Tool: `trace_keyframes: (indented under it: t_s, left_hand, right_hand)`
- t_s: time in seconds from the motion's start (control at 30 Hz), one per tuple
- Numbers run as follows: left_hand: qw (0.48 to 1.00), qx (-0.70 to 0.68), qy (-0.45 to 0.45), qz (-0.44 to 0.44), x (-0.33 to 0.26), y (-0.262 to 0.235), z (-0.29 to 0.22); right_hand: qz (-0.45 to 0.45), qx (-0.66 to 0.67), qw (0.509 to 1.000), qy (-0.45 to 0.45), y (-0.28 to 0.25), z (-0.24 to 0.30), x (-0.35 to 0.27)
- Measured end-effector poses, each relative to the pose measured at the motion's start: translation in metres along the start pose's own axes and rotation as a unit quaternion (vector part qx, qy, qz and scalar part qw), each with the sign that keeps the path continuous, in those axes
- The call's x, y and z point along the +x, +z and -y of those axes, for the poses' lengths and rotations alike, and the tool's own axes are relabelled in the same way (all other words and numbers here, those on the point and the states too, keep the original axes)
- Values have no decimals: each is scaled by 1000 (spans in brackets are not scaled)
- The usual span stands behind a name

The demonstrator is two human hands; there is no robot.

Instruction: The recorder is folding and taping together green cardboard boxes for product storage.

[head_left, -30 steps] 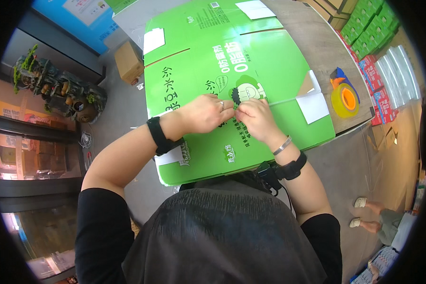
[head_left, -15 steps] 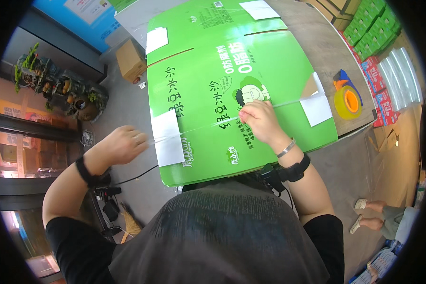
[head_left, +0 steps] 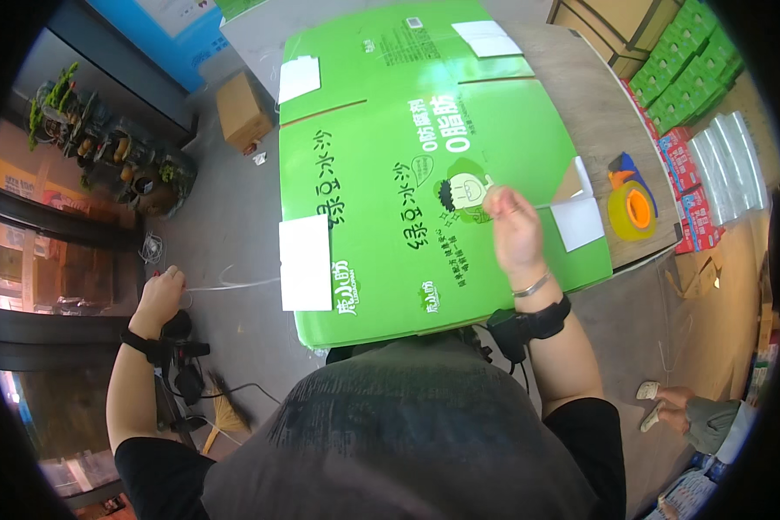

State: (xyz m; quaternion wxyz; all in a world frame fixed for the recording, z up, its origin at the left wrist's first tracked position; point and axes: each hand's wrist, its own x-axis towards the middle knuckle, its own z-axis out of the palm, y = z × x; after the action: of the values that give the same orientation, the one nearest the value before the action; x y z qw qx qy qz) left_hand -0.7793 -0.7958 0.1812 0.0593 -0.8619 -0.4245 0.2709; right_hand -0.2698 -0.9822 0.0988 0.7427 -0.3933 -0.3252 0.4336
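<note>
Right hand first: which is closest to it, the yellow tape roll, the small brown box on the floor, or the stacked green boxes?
From the right hand, in the head view:
1. Yellow tape roll, just to its right on the table edge.
2. Stacked green boxes, farther off at the upper right.
3. Small brown box, far to its left on the floor, beyond the flat green carton.

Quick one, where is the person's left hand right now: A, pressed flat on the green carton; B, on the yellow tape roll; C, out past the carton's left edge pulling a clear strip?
C: the left hand is out over the floor, left of the green carton, gripping a clear strip.
</note>
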Motion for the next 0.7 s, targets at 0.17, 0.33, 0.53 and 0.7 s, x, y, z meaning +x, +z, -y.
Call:
trace_keyframes:
  t_s: [0.17,0.33,0.53,0.7]
  left_hand:
    - [922,-271,105,-255,3,-59,-86]
    - [891,-207,354,-196,5,-80,-173]
    - [938,-194,167,-235,18,-23,-153]
    - [898,-418,-122,64,14,33,-154]
  right_hand:
    - [106,-443,876,-157,22,11,-10]
    - [172,-682,687,-184,7,72,-19]
    - [71,-844,531,8,-95,143,-29]
    - [-148,-828,518,-154,-106,143,-55]
